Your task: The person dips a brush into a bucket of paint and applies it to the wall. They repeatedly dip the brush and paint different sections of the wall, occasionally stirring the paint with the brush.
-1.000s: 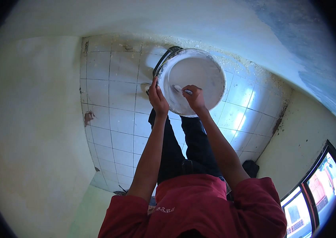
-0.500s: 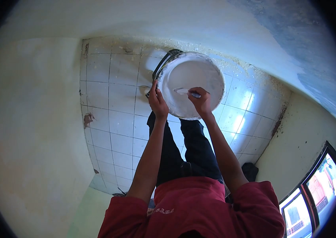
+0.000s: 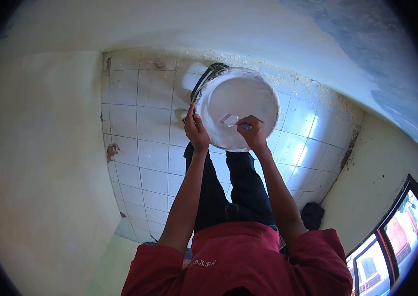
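A large round bucket [image 3: 274,121] of white paint [image 3: 241,96] is in front of me, its rim and inner wall smeared white. At its left side my left hand [image 3: 197,134] grips the rim, thumb on the near edge and fingers along the outside. Closed around the handle of a paintbrush [image 3: 230,120], my right hand [image 3: 253,133] is over the near part of the bucket. The white-coated bristles point left, close over the paint by the near inner wall.
Behind the bucket's left side sits a dark curved object [image 3: 204,79], partly hidden. White floor tiles [image 3: 157,123] spread around my legs. A wall with blue patches [image 3: 391,74] rises ahead, and a window [image 3: 386,237] is at lower right. A black bag-like item [image 3: 312,215] lies by the right wall.
My right hand has drawn the paintbrush slightly down toward me, and its bristles now show a broader face. My left hand keeps its place on the bucket.
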{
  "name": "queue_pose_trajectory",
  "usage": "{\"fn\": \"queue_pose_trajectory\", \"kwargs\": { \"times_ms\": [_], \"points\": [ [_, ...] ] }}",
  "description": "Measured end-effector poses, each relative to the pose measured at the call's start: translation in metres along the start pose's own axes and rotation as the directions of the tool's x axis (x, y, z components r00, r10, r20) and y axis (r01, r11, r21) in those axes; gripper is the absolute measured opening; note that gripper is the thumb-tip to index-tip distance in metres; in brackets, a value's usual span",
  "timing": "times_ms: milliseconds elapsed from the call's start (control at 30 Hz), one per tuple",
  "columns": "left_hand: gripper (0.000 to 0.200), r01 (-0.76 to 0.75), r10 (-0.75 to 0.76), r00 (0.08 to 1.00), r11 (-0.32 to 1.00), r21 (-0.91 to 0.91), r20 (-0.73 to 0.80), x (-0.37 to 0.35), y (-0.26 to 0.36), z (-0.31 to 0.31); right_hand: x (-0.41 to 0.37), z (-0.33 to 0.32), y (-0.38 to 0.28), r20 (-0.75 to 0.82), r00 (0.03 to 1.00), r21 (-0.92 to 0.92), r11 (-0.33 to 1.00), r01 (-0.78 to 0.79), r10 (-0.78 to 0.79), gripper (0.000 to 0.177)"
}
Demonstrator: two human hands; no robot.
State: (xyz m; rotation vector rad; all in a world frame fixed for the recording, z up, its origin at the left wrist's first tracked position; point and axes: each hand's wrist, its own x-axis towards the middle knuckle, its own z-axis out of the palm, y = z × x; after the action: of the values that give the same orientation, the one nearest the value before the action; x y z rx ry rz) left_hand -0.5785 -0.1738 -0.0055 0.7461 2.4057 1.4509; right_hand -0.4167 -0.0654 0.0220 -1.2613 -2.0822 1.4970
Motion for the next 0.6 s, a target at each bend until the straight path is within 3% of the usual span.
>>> {"fn": "queue_pose_trajectory", "kwargs": {
  "times_ms": [33,133,467,533,567,600],
  "points": [
    [0.034,-0.003,0.003,1.0,1.0,0.001,0.007,0.0,0.002,0.0,-0.001,-0.002,-0.001,0.018,0.998,-0.006,0.998,0.056,-0.056,0.015],
    [0.034,0.004,-0.004,1.0,1.0,-0.015,0.009,0.0,0.002,0.0,-0.004,-0.002,-0.006,0.087,0.996,0.045,0.999,-0.006,0.002,0.014],
    [0.035,-0.019,0.019,1.0,1.0,-0.007,0.005,-0.001,-0.003,0.001,-0.009,-0.003,-0.008,0.078,0.997,0.06,0.998,0.024,-0.029,0.016],
    [0.035,-0.025,0.025,1.0,1.0,-0.006,0.004,-0.001,-0.002,0.001,-0.01,-0.008,-0.013,-0.077,0.995,0.026,0.998,0.06,-0.057,0.011],
    [0.036,-0.025,0.025,1.0,1.0,-0.015,0.001,-0.002,-0.002,0.002,-0.011,-0.011,-0.017,-0.08,0.995,0.025,0.998,0.063,-0.06,0.011],
    [0.036,-0.025,0.025,1.0,0.999,-0.024,-0.002,-0.002,-0.002,0.002,-0.011,-0.015,-0.021,-0.097,0.993,0.107,0.992,-0.061,0.071,0.009]
  ]
}}
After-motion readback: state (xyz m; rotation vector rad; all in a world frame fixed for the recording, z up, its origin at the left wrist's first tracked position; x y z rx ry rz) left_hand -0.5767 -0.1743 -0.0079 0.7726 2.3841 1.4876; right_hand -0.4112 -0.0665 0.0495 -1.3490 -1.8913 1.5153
